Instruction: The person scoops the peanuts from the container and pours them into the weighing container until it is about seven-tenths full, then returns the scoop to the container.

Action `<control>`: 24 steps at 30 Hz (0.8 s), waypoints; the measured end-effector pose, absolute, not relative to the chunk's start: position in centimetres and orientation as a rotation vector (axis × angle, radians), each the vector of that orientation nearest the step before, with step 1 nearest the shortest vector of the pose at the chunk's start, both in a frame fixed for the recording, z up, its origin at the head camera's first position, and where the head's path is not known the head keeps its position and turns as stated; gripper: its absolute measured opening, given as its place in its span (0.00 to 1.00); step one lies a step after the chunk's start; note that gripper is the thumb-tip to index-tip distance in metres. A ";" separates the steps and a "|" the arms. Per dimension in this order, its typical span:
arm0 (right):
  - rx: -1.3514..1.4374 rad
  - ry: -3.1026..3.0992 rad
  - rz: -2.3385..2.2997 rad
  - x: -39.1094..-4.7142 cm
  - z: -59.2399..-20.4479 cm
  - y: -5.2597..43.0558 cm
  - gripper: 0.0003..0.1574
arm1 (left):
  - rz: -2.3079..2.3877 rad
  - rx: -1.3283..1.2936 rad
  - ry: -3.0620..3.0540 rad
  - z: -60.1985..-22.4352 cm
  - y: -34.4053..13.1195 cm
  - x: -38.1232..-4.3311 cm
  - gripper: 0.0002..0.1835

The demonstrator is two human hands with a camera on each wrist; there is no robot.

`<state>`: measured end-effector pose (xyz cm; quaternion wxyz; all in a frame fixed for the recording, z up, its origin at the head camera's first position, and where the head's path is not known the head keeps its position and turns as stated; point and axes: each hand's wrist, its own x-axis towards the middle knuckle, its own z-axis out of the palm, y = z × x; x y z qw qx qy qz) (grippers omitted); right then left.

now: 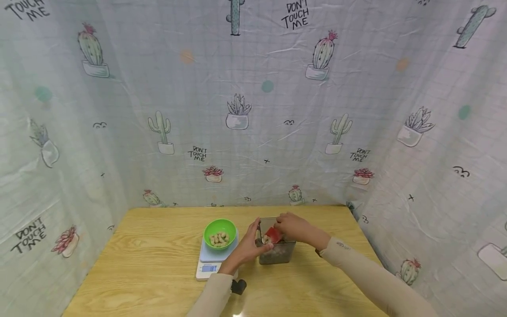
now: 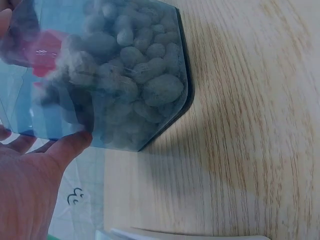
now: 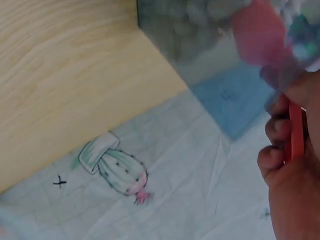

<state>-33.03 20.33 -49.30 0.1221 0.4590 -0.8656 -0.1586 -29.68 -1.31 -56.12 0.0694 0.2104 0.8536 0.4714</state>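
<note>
A see-through plastic container [image 1: 276,256] stands on the table, filled in its lower part with unshelled peanuts [image 2: 137,62]. My left hand [image 1: 246,248] grips its left side near the rim, thumb along the front wall. Over the right side reaches my right hand [image 1: 296,229], which holds a red scoop [image 1: 273,235] by its handle. The scoop's head is inside the container, with peanuts at its front edge. In the right wrist view, curled fingers wrap the red handle [image 3: 297,132].
Left of the container, a green bowl [image 1: 222,223] holding several peanuts [image 1: 219,239] sits on a white kitchen scale [image 1: 203,275] with lit digits. The wooden table [image 1: 158,255] is enclosed behind and at the sides by a cactus-print curtain [image 1: 265,145].
</note>
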 end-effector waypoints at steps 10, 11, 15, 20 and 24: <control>1.366 -2.480 -0.197 -32.6 -49.5 20.8 0.06 | 1.434 0.650 2.530 -56.0 -1.1 -29.8 0.54; 1.344 -2.497 -0.182 -32.6 -49.6 20.9 0.06 | 1.436 0.651 2.525 -56.0 -1.2 -29.8 0.54; 1.239 -2.590 -0.088 -32.6 -50.1 21.9 0.07 | 1.458 0.656 2.501 -56.0 -1.2 -29.8 0.54; 1.175 -2.642 0.094 -32.7 -50.6 23.1 0.08 | 1.479 0.668 2.494 -56.0 -1.1 -29.9 0.53; 1.186 -2.643 0.173 -32.3 -50.7 23.5 0.10 | 1.450 0.659 2.504 -56.0 -1.1 -29.8 0.53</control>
